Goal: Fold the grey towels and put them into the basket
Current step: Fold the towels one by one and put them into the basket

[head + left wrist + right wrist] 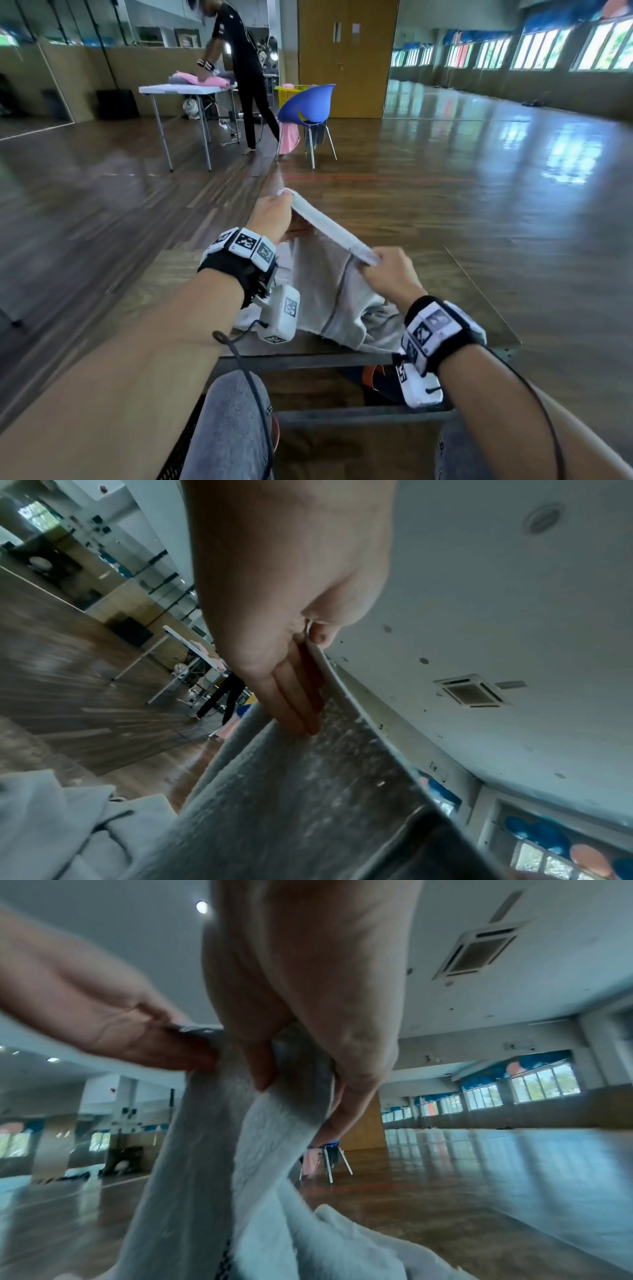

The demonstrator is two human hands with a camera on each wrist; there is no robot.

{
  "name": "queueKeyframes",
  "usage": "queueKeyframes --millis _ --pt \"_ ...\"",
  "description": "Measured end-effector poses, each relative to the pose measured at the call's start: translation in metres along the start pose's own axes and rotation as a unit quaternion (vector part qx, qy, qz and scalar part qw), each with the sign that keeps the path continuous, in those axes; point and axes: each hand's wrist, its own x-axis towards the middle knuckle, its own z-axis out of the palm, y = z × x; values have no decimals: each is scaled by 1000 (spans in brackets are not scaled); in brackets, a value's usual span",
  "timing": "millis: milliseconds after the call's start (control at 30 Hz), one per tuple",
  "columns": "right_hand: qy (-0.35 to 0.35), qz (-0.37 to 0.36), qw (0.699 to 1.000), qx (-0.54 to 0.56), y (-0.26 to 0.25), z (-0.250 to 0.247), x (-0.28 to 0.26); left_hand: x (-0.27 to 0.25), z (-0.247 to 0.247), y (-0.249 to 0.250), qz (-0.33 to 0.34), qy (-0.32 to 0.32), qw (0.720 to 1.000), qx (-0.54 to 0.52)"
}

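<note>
Head cam: left grip (pixel 272 214) & right grip (pixel 390 270) each pinch grey towel (pixel 329 291) top edge, yellow basket (pixel 287 94) holds pink cloth

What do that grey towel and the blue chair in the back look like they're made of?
The grey towel held up by the left hand and right hand looks like soft terry cloth, probably cotton: fuzzy looped pile, limp folds. The blue chair seems to be smooth moulded plastic on thin shiny metal legs.

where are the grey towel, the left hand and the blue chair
grey towel (pixel 318 287), head view, hanging middle panel
left hand (pixel 270 214), head view, back of the hand
blue chair (pixel 308 102), head view, back of the seat shell
</note>
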Motion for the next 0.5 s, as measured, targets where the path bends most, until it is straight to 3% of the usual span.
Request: queueKeyframes --millis 100,167,267,367,500 --pt "111 -36 992 41 -18 -31 0 -1 -7 -8 -2 -29 996 85" --pt "144 -59 987 32 -30 -41 -1 -10 -4 -12 -6 -43 983 180" --pt "128 -117 985 -27 -43 -46 -7 -28 5 -19 101 -101 938 315" --pt "90 -179 978 -64 -54 -42 -16 -50 18 -25 178 -223 917 278" --pt "100 -199 973 -68 -55 -42 -22 -63 25 -22 245 -212 877 355"
